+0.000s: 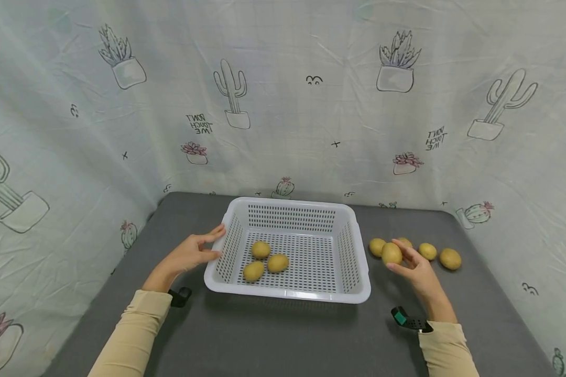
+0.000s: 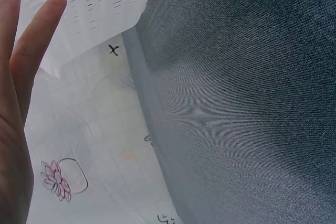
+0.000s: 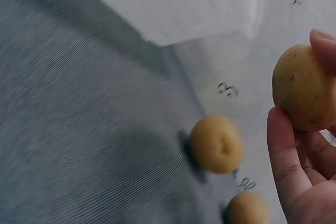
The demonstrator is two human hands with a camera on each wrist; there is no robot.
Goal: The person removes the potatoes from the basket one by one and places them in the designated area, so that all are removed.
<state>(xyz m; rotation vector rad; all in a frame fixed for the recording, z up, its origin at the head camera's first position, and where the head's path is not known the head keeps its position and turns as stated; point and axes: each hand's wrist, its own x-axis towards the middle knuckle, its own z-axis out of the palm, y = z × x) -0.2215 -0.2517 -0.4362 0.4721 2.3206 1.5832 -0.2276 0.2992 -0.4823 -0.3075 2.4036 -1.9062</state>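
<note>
A white plastic basket [image 1: 292, 297] with slotted walls stands on the grey table, with three yellow potatoes [image 1: 278, 263] in its left part. At its left side, my left hand [image 1: 188, 255] has its fingertips right at the rim. The left wrist view shows those fingers [image 2: 39, 30] nearly straight in front of the slotted wall. To the right of the basket, my right hand [image 1: 416, 268] pinches a potato [image 1: 392, 253] between thumb and fingers. In the right wrist view this held potato [image 3: 299, 87] appears close up, raised above the table.
Several more potatoes lie right of the basket, among them one beside its wall [image 1: 376, 246], one behind the right hand [image 1: 426, 251] and one farthest right [image 1: 450, 258]. A cactus-print curtain [image 1: 283, 104] surrounds the table [image 1: 283, 335] at the back and sides.
</note>
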